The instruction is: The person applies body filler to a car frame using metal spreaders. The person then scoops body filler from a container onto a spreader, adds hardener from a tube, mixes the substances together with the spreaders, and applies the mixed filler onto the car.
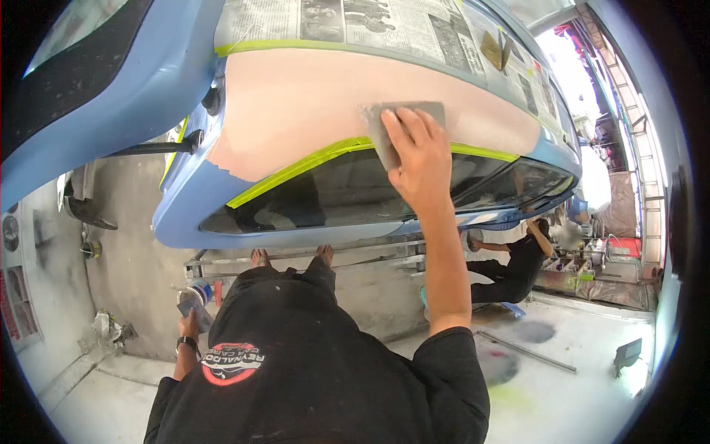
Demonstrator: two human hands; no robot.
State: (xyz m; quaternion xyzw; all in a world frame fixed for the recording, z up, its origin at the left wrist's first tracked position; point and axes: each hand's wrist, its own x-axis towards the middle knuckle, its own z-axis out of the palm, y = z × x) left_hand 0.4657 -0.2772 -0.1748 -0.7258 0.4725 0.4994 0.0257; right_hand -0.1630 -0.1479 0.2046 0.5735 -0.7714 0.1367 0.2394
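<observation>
My right hand [423, 159] presses a grey sheet of sandpaper [377, 137] against the car's side panel, fingers bent over it. The sheet lies on a pale pink primed area [303, 96], its lower part overlapping the lime-green masking tape [296, 174] above the dark side window [347, 189]. Low at my left side, my left hand [189, 324] grips a dark grey flat pad [198, 312], well apart from the car. Newspaper [288, 22] covers the roof above the primer, its edge held by more green tape.
A blue raised tailgate [126, 89] juts over the left, with a black strut [159, 148] below it. Close to my left hand stands a paint bucket [198, 290]. A co-worker [521, 263] sits low beside the car at right. A floor lamp [627, 355] stands farther right.
</observation>
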